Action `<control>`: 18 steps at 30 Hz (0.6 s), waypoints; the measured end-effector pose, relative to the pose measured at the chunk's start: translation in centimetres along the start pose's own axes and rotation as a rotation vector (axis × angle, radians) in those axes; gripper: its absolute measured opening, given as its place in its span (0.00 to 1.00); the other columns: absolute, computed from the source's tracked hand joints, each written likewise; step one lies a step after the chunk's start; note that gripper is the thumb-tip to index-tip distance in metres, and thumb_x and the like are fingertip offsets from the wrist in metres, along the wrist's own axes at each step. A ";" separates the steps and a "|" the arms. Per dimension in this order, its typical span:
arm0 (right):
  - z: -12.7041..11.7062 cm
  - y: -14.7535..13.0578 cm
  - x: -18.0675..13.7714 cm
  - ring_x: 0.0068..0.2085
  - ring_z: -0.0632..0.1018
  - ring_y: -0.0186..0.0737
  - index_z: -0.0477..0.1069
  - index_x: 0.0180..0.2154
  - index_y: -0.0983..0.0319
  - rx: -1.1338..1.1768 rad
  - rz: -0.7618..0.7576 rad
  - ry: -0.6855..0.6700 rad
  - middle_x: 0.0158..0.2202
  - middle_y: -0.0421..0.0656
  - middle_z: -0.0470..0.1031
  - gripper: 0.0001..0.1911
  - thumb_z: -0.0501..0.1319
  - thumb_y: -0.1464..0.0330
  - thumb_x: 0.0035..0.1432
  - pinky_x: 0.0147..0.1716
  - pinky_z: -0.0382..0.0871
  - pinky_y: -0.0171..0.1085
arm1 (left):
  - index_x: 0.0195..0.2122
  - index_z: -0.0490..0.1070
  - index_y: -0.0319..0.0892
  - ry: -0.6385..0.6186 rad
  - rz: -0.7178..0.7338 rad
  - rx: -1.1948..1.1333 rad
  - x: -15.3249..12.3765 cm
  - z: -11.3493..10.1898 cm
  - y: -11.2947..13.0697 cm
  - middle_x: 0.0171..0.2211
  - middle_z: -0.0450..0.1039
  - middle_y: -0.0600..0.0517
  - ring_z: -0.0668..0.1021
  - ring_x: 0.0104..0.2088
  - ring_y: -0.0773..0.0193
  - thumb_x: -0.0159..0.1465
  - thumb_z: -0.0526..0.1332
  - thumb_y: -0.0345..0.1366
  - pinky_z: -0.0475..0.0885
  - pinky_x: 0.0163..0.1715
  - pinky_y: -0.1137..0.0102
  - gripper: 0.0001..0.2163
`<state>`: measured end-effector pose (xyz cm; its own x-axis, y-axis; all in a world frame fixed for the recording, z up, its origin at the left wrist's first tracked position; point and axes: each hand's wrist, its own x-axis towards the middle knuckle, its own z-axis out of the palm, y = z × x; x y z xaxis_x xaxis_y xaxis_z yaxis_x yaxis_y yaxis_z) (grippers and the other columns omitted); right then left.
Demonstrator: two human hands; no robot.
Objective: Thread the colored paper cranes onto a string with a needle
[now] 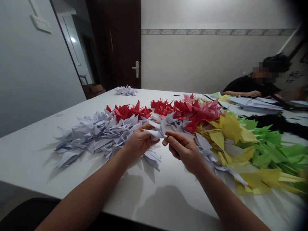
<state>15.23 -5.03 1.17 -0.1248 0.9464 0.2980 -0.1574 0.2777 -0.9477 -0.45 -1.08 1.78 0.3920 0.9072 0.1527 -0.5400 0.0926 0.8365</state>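
Observation:
Above the table I hold a white folded-paper crane (157, 128) between both hands. My left hand (139, 141) is closed on its left side, thumb below and fingers behind. At its right end my right hand (184, 147) pinches the paper between thumb and forefinger, the other fingers curled in. Exactly what part lies under those fingertips is hidden. A heap of white paper cranes (96, 138) lies left of and behind my left hand. Red paper cranes (132, 111) lie beyond, and yellow ones (228, 128) are to the right of my right hand.
Green paper cranes (271, 144) cover the table's right side, and a small white group (126, 90) sits near its far edge. A person (262, 78) sits across at the right, by paper sheets (255, 103). Behind the white table (31, 154) is a dark door (115, 45).

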 end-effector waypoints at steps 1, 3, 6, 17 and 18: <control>0.0 0.0 0.0 0.16 0.60 0.24 0.71 0.42 0.63 -0.007 -0.007 -0.001 0.25 0.39 0.72 0.18 0.62 0.60 0.51 0.13 0.51 0.29 | 0.34 0.72 0.42 -0.009 -0.005 0.002 0.0 0.0 0.0 0.28 0.71 0.52 0.74 0.27 0.67 0.48 0.66 0.28 0.74 0.28 0.73 0.11; -0.2 0.0 0.1 0.16 0.61 0.25 0.71 0.42 0.64 -0.032 -0.028 0.020 0.25 0.38 0.72 0.18 0.62 0.61 0.51 0.13 0.52 0.29 | 0.34 0.73 0.42 0.001 0.005 0.010 0.0 0.2 0.3 0.28 0.71 0.52 0.74 0.26 0.68 0.48 0.66 0.30 0.73 0.28 0.73 0.11; -0.8 0.1 0.4 0.17 0.62 0.26 0.71 0.43 0.64 -0.103 -0.065 0.103 0.26 0.39 0.72 0.19 0.62 0.61 0.51 0.14 0.54 0.30 | 0.31 0.73 0.42 0.092 0.105 0.070 0.1 0.1 1.3 0.28 0.72 0.52 0.73 0.25 0.69 0.46 0.68 0.31 0.72 0.24 0.75 0.10; -5.0 -1.5 1.0 0.30 0.76 0.41 0.76 0.36 0.64 -0.869 -0.314 0.393 0.31 0.47 0.78 0.16 0.61 0.59 0.52 0.30 0.68 0.38 | 0.32 0.74 0.40 0.525 0.730 1.013 0.9 -3.9 5.1 0.30 0.76 0.51 0.77 0.31 0.63 0.52 0.62 0.31 0.72 0.33 0.71 0.06; -5.5 -2.0 0.8 0.29 0.76 0.41 0.76 0.35 0.64 -0.944 -0.285 0.400 0.29 0.47 0.78 0.15 0.60 0.59 0.52 0.30 0.67 0.38 | 0.33 0.75 0.40 0.535 0.737 1.079 0.9 -4.2 5.0 0.31 0.76 0.51 0.77 0.32 0.63 0.53 0.61 0.31 0.72 0.34 0.70 0.06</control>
<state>20.87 -3.87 2.65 0.1550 0.7641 0.6262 0.7148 0.3508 -0.6050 -5.90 1.95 3.96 -0.1838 0.6753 0.7143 0.4293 -0.5986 0.6764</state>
